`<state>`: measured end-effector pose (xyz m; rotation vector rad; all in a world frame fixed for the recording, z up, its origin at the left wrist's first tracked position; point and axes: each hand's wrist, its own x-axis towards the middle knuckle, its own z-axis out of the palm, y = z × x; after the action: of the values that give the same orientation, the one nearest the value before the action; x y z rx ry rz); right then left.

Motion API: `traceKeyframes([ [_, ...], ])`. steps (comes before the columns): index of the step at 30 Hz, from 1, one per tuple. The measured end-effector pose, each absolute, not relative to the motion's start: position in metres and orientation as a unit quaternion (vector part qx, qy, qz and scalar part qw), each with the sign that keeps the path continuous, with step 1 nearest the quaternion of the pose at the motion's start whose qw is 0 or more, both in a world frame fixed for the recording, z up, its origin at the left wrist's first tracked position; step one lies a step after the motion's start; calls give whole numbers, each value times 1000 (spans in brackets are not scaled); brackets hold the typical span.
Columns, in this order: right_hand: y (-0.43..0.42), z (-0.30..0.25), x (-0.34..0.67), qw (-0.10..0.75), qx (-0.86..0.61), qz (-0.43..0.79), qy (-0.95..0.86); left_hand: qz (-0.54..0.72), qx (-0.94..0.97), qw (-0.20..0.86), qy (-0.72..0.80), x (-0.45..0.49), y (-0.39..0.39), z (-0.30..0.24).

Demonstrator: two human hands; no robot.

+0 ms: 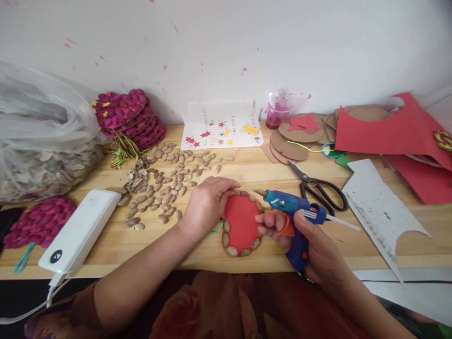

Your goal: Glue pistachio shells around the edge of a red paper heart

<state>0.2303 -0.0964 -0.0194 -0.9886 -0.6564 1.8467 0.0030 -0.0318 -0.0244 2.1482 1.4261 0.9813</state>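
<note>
A red, rounded paper piece [242, 221] lies on the table in front of me, with brown oval nut shells [231, 251] set along its edge. My left hand [209, 203] rests at its upper left rim, the fingers closed and their tips on a shell at the top edge. What lies under the palm is hidden. In my right hand [308, 235] is a blue glue gun [287, 201], its nozzle pointing left just above the red piece. A white glue stick [342, 222] sticks out of its back. Fingers of this hand reach to the piece's right edge.
Loose nut shells [169, 188] spread to the left, beside a power bank [81, 228] and a plastic bag [42, 141] of shells. Purple shell-covered pieces [127, 115] are stacked behind. Black scissors [318, 186], cardboard shapes [289, 143] and red paper [374, 132] lie to the right.
</note>
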Motion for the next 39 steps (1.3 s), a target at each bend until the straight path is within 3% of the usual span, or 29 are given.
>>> traceKeyframes([
  [27, -96, -16, 226, 461, -425, 732, -266, 351, 767, 154, 515, 6, -32, -29],
  [35, -95, -19, 225, 475, -406, 737, -258, 357, 725, 258, 529, -3, -33, -25],
  [39, -95, -18, 226, 480, -407, 734, -255, 375, 722, 255, 523, -11, -37, -18],
])
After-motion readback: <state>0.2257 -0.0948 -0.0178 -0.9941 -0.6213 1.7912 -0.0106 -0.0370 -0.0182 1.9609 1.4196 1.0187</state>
